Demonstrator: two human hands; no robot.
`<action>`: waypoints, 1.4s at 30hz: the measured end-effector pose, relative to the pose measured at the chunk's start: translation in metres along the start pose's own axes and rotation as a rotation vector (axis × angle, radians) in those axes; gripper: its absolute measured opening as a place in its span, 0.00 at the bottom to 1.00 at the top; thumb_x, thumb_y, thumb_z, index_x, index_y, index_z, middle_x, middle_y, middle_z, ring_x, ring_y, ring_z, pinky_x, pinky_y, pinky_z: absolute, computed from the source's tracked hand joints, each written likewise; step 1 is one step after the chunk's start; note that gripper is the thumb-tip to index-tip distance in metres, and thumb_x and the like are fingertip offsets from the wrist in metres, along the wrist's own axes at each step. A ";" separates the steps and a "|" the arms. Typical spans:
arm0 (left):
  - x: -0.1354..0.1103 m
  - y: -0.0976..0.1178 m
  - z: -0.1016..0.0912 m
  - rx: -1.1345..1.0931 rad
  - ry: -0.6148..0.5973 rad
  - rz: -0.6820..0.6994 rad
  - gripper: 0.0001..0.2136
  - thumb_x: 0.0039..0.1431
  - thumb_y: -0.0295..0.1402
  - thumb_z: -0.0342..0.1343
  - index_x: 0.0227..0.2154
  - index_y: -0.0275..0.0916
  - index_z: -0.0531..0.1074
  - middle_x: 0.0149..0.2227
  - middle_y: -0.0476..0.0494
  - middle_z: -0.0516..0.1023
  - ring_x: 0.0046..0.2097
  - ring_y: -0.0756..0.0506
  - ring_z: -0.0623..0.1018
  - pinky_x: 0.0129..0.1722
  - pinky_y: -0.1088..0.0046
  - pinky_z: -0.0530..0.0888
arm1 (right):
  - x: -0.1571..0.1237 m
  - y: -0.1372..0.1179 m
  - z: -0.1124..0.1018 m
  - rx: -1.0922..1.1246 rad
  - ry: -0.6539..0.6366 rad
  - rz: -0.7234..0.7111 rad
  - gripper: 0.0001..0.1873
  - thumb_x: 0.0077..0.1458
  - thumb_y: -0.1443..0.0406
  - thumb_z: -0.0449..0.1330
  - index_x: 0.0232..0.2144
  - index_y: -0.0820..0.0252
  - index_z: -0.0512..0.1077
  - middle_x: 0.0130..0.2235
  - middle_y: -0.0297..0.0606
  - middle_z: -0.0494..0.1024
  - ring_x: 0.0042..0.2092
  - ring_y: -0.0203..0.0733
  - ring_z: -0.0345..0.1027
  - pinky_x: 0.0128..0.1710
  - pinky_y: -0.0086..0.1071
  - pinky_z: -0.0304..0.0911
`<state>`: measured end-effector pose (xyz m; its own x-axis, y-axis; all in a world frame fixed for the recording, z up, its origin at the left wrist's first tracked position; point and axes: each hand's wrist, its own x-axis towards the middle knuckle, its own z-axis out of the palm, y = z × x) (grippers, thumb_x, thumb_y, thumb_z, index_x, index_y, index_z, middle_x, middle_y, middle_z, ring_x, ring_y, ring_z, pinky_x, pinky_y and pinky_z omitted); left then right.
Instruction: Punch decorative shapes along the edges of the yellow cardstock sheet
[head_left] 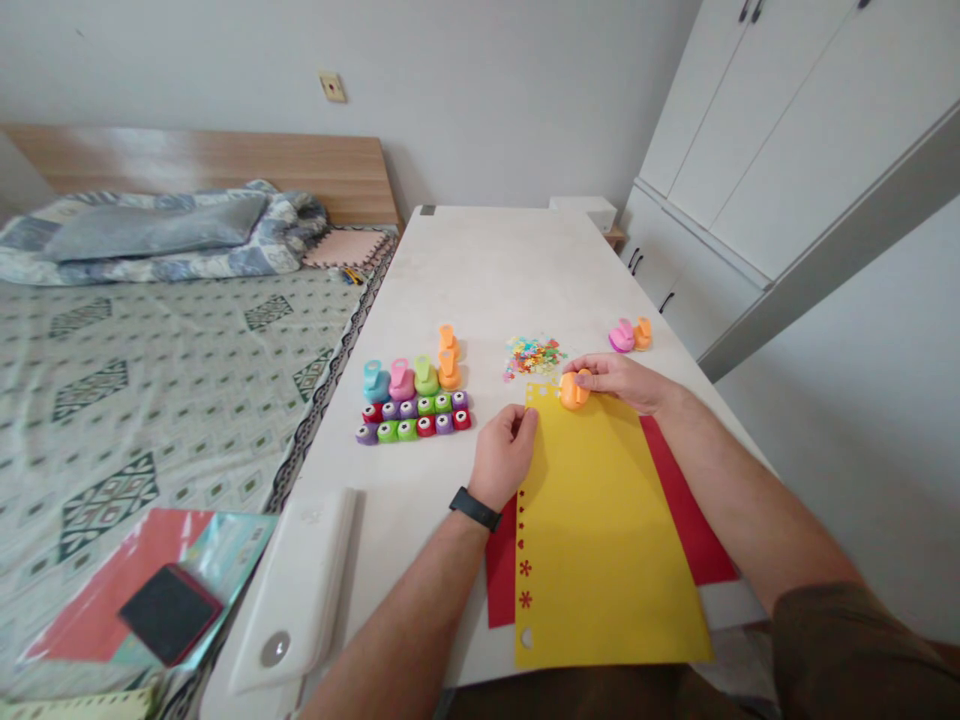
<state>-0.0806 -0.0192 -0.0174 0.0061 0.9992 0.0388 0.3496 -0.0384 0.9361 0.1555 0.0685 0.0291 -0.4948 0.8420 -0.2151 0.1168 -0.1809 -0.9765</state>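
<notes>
A sheet of yellow paper [607,530] lies over a red sheet [501,580], its left edge cut with small shapes such as flowers and a heart. My left hand [504,455] pinches the yellow sheet's upper left edge. My right hand [619,380] grips an orange craft punch [573,392], which sits on the sheet's top edge. Punched holes show along that edge, left of the punch. Just beyond it lies a pile of colourful paper confetti [534,355]. How far the paper reaches inside the punch is hidden.
Left of my hands stand rows of small punches [416,415] and larger punches [401,380]. A pink punch [622,336] and another orange punch [643,334] stand at the right. A long white device [300,590] lies front left on the white table [495,270]. A bed [187,380] adjoins the left side.
</notes>
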 end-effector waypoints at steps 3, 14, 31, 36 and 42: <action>0.000 -0.001 0.000 -0.008 -0.001 0.000 0.16 0.67 0.46 0.51 0.31 0.38 0.73 0.25 0.51 0.69 0.28 0.50 0.66 0.27 0.74 0.59 | 0.000 0.000 -0.001 -0.009 -0.018 -0.007 0.24 0.49 0.53 0.75 0.43 0.59 0.78 0.42 0.40 0.82 0.40 0.42 0.75 0.40 0.33 0.67; 0.000 -0.002 0.001 -0.012 0.002 0.009 0.16 0.67 0.45 0.51 0.31 0.38 0.73 0.25 0.51 0.69 0.28 0.50 0.66 0.27 0.74 0.59 | 0.001 0.000 -0.005 -0.042 -0.003 -0.027 0.25 0.47 0.53 0.76 0.44 0.59 0.78 0.40 0.40 0.82 0.39 0.43 0.74 0.40 0.34 0.67; -0.001 0.001 0.000 0.002 0.005 0.009 0.16 0.67 0.44 0.52 0.31 0.38 0.73 0.25 0.51 0.70 0.28 0.50 0.66 0.27 0.74 0.59 | 0.006 0.004 -0.001 -0.008 0.058 0.003 0.28 0.41 0.54 0.79 0.41 0.61 0.78 0.36 0.39 0.82 0.35 0.40 0.73 0.36 0.32 0.64; -0.001 0.003 -0.001 0.012 -0.009 -0.003 0.16 0.67 0.44 0.51 0.31 0.38 0.73 0.25 0.52 0.70 0.28 0.50 0.66 0.28 0.74 0.59 | 0.008 0.005 0.001 -0.057 0.070 -0.012 0.25 0.41 0.54 0.78 0.39 0.61 0.79 0.33 0.37 0.80 0.33 0.39 0.71 0.35 0.32 0.62; -0.001 0.003 -0.001 0.021 -0.016 0.001 0.16 0.68 0.44 0.51 0.32 0.38 0.73 0.25 0.51 0.70 0.28 0.50 0.66 0.28 0.74 0.59 | 0.012 0.008 0.000 -0.050 0.138 0.020 0.24 0.39 0.55 0.78 0.36 0.62 0.79 0.30 0.35 0.79 0.30 0.37 0.69 0.33 0.32 0.60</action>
<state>-0.0803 -0.0201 -0.0141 0.0212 0.9992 0.0337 0.3687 -0.0392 0.9287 0.1503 0.0769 0.0192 -0.3690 0.9011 -0.2278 0.1698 -0.1756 -0.9697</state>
